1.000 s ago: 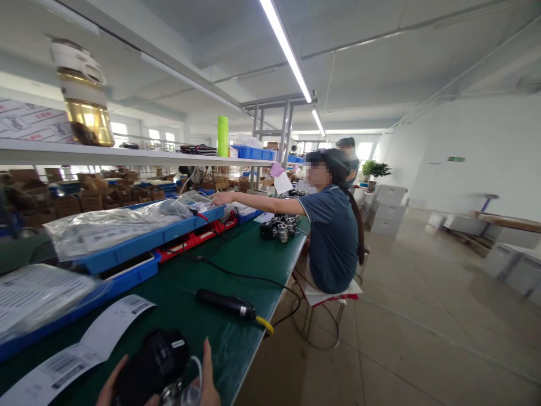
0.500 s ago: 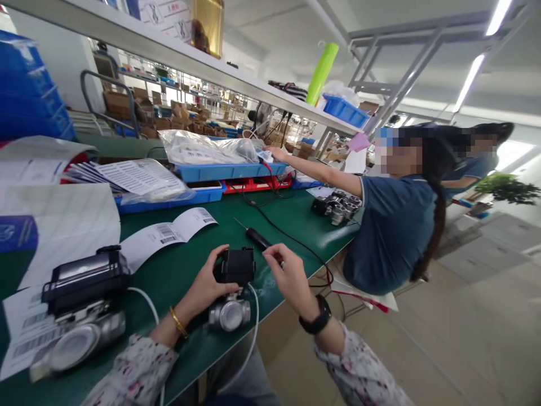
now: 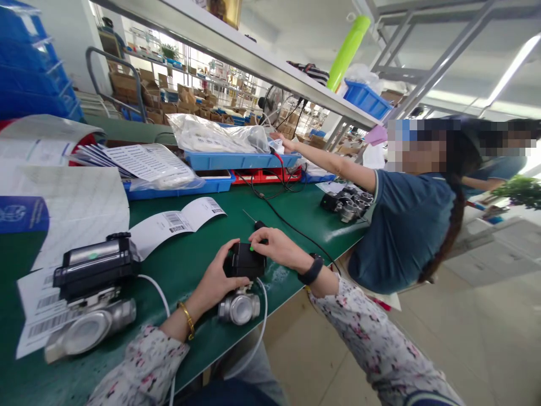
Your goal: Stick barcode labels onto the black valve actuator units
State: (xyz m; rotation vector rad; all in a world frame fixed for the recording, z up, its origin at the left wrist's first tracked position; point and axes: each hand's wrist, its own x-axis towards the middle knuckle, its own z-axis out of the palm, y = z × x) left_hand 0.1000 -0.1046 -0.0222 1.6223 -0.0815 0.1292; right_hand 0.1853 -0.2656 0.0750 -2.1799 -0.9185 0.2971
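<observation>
A motorised valve (image 3: 242, 282), a black box on a silver metal body with a white cable, stands on the green bench (image 3: 181, 270). My left hand (image 3: 215, 279) wraps round the box's left side. My right hand (image 3: 275, 248) rests on the box's top right, fingers pinched on a small green piece (image 3: 252, 247). A black electric screwdriver (image 3: 258, 224) lies just behind my right hand.
A second valve (image 3: 91, 299) lies at the left on barcode sheets (image 3: 177, 223). Blue trays (image 3: 236, 160) with bagged papers line the back. A seated co-worker (image 3: 401, 225) at the right reaches an arm to a tray, with more valves (image 3: 349, 204) in front.
The view has dropped from the room onto the bench. My right hand moved from beside the valve onto the top of its black box. The left hand keeps its hold.
</observation>
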